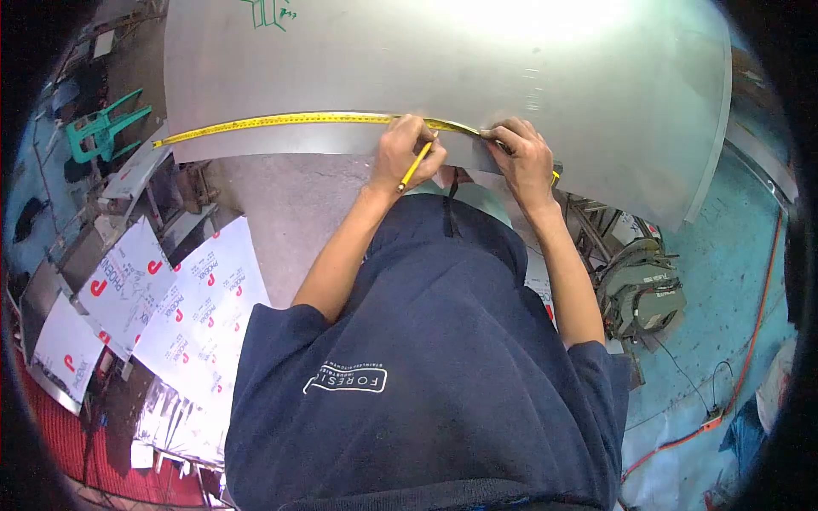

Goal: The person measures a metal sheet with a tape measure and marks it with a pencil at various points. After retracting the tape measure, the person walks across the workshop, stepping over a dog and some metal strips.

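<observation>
tape: yellow tape measure [281, 121] already stretched along the steel sheet [511, 77] edge
left hand [407, 152]: gripping yellow pencil [415, 165], tip at tape
right hand [521, 153]: pressing tape flat
marking: can't tell if drawn yet

Green plastic chair [104, 129], film-wrapped printed sheets [200, 319], a grey machine [641, 294], orange cable [754, 336] on teal floor [724, 281].

I see one view only, from the head camera: it looks steeply down over my own chest, close above the metal sheet [511, 77], floor showing on either side of it.
</observation>
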A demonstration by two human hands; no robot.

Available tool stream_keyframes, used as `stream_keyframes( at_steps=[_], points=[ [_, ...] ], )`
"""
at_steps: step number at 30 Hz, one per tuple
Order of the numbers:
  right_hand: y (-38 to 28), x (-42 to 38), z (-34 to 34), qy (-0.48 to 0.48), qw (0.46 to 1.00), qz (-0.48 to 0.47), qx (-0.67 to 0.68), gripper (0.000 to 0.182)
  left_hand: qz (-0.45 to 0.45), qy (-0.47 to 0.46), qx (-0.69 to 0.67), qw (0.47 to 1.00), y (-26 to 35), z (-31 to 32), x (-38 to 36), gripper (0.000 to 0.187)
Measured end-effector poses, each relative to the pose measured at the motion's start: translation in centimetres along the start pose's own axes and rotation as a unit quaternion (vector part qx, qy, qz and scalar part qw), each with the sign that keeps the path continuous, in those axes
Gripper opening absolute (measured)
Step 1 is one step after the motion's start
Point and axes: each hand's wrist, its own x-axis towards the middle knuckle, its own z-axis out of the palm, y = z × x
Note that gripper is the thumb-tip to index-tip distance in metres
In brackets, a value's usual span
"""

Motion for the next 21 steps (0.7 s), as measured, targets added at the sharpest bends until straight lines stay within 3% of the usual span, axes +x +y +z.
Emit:
stream_keyframes(
  at_steps=[21],
  points=[
    [-0.32,0.16,-0.13,0.000,1.000,0.007,0.002,0.013,0.015,0.000,0.017,1.000,0.19,0.07,0.16,0.021]
  ],
)
